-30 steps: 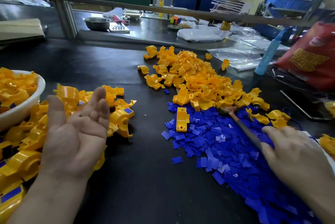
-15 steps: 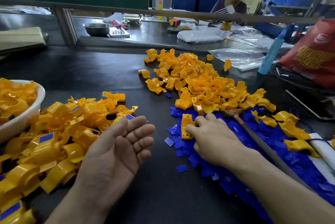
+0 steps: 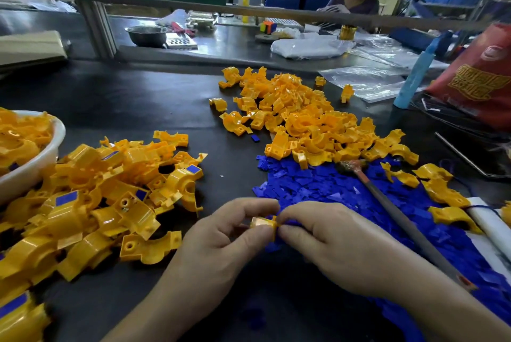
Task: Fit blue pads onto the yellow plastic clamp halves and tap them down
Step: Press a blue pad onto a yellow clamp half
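Both hands meet at the table's front centre around one yellow clamp half [image 3: 263,223]. My left hand [image 3: 218,242] grips it between thumb and fingers. My right hand [image 3: 329,242] pinches its right end; whether a blue pad sits under those fingertips is hidden. To the right spreads a heap of loose blue pads [image 3: 318,184], with a small hammer [image 3: 387,203] lying across it. A pile of bare yellow clamp halves [image 3: 298,120] lies behind the pads. Clamp halves with blue pads fitted [image 3: 110,189] are heaped at the left.
A white bowl [image 3: 41,159] full of yellow clamp halves stands at the left edge. Plastic bags [image 3: 365,81], a blue bottle [image 3: 414,76] and a red bag [image 3: 481,79] sit at the right rear. A person works at the bench beyond the metal rail [image 3: 249,11].
My right hand picked a yellow clamp half off the blue pads and brought it toward me. My left hand turned over and came in to grip it.
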The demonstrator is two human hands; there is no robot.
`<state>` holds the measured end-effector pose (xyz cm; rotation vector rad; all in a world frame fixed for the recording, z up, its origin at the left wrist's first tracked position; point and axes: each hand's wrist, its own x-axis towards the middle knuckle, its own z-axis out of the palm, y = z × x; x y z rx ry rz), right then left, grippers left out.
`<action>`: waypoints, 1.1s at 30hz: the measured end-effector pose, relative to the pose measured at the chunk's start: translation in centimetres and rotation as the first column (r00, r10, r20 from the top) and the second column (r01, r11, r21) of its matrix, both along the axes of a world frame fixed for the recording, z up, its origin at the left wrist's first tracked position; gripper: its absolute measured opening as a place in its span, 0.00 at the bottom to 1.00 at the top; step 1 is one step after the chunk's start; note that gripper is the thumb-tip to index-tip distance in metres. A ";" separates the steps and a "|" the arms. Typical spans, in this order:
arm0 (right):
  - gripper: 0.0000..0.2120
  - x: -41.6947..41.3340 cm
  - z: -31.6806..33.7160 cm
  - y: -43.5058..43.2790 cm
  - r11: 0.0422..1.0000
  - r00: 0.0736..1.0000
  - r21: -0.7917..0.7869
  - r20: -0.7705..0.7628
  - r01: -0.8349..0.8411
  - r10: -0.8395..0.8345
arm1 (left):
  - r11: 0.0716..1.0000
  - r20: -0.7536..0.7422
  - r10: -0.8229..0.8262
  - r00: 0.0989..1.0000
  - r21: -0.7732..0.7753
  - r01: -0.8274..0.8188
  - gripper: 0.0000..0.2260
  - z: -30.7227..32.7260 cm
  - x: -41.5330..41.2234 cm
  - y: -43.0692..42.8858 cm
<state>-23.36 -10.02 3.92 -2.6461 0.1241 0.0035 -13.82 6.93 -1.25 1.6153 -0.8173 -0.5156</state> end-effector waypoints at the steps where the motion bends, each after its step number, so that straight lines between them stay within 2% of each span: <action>1: 0.10 0.0 -0.1 0.1 1.000 1.000 -0.002 0.008 0.020 -0.020 | 1.000 0.009 0.002 1.000 0.014 -0.002 0.14 0.0 -0.2 -0.1; 4: 0.09 -0.2 -0.6 0.0 0.994 0.995 0.057 0.022 0.092 -0.094 | 0.996 0.015 0.060 0.998 0.067 -0.061 0.15 -0.3 -0.3 -0.3; 8: 0.10 -0.3 -0.9 -0.2 0.957 0.982 0.224 0.007 0.185 -0.191 | 0.994 -0.035 0.056 0.998 0.099 -0.053 0.18 -0.9 -0.3 -0.7; 11: 0.14 -0.3 -1.1 -0.3 0.903 0.953 0.310 -0.029 0.296 -0.302 | 0.983 -0.071 0.174 0.982 0.079 -0.169 0.16 -1.1 0.2 -0.9; 15: 0.21 -0.6 -1.5 -0.3 0.901 0.921 0.231 0.046 0.367 -0.387 | 0.958 -0.249 0.266 0.931 -0.036 -0.284 0.09 -0.8 1.2 -0.3; 18: 0.22 -0.8 -1.8 -0.2 0.892 0.904 0.227 0.085 0.391 -0.418 | 0.950 -0.329 0.264 0.907 -0.071 -0.303 0.13 -0.5 1.5 -0.2; 22: 0.16 -0.9 -2.4 -0.3 0.903 0.890 0.203 0.189 0.378 -0.415 | 0.955 -0.395 0.264 0.880 -0.020 -0.295 0.18 -0.8 1.5 -0.5; 25: 0.12 -0.9 -2.4 0.0 0.878 0.893 0.337 0.179 0.339 -0.413 | 0.961 -0.364 0.268 0.892 0.036 -0.274 0.12 -1.0 1.2 -0.8; 27: 0.12 -0.8 -2.6 0.1 0.824 0.907 0.476 0.117 0.307 -0.405 | 0.963 -0.351 0.263 0.898 0.049 -0.263 0.09 -1.0 1.1 -0.9; 30: 0.12 -0.6 -2.6 0.5 0.675 0.907 0.685 0.046 0.275 -0.418 | 0.965 -0.338 0.262 0.904 0.068 -0.254 0.08 -1.0 1.1 -0.8; 33: 0.11 -0.4 -2.4 0.8 0.577 0.923 0.786 0.022 0.222 -0.385 | 0.965 -0.347 0.258 0.902 0.052 -0.256 0.11 -0.9 1.1 -0.6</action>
